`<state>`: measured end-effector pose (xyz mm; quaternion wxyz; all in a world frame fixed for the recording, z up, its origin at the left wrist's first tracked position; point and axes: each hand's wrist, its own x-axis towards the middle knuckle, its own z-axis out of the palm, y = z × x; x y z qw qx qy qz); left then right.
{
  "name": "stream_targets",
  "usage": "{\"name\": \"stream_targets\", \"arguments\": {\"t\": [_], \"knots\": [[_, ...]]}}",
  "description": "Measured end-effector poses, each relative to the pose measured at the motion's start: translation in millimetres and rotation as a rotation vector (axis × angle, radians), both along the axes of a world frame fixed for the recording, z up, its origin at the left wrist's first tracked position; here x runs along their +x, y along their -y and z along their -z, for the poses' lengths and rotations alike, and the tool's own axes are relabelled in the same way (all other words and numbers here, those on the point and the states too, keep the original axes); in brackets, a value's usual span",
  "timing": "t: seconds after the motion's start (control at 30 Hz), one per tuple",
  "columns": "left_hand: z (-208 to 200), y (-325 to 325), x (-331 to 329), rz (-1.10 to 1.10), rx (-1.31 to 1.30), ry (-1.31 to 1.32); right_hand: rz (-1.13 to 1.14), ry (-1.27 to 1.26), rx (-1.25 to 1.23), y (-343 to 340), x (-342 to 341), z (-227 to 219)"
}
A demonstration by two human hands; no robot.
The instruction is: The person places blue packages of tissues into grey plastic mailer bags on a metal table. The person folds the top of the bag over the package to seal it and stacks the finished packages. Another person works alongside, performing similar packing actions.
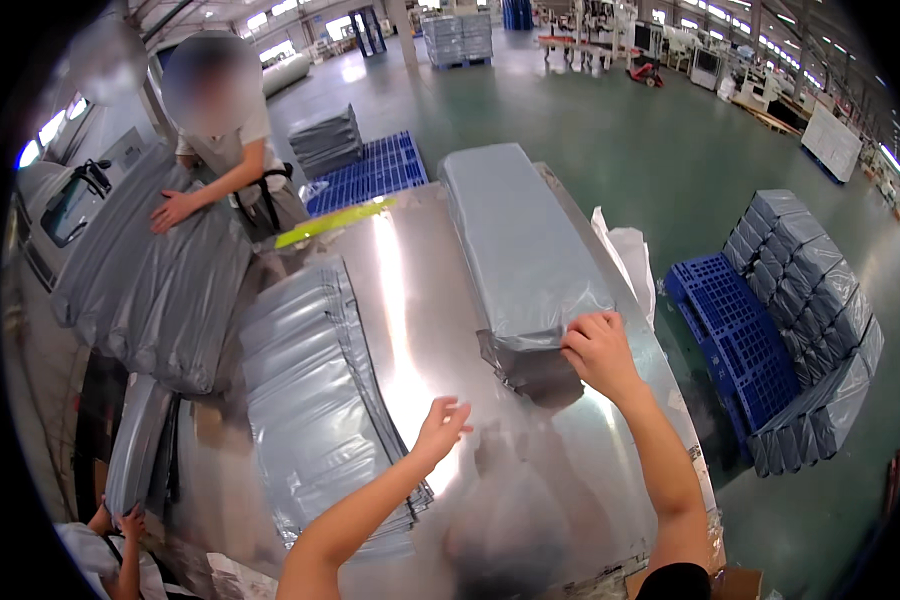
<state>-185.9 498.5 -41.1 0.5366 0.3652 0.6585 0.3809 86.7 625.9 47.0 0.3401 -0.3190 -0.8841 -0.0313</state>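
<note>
A long grey plastic-wrapped package (530, 240) lies on the metal table (410, 340), its near end toward me. At the near right corner of this package, my right hand (598, 352) is closed, pinching the grey plastic. Below that end the film hangs loose and folded over the table. My left hand (442, 430) hovers over the bare metal between the package and the stack, fingers loosely bent and apart, holding nothing. To its left a fanned stack of flat grey plastic bags (315, 400) spreads along the table.
A co-worker (232, 150) at the far left rests a hand on a big grey bundle of bags (160, 270). Another person's hands (120, 515) hold a grey bundle (138, 440) at the lower left. Blue pallets (735, 340) carry grey packages (800, 260) to the right.
</note>
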Motion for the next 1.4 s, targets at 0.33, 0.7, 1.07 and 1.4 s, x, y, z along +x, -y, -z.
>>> {"name": "stream_targets", "arguments": {"t": [0.33,0.7,1.07,1.4], "knots": [[-15.1,276.4,-141.0,-0.208,-0.182,0.049,0.112,0.219,-0.170,18.8,-4.8,9.8],[19.3,400.7,-178.5,-0.354,-0.333,0.078,0.320,0.411,-0.286,15.4,-23.1,-5.3],[24.7,240.2,-135.1,0.018,-0.163,-0.153,0.129,-0.019,-0.789,-10.6,-0.9,-0.9],[-72.6,-28.2,3.1,0.145,0.935,-0.686,0.097,-0.053,-0.733,-9.8,-3.1,-15.0]]}}
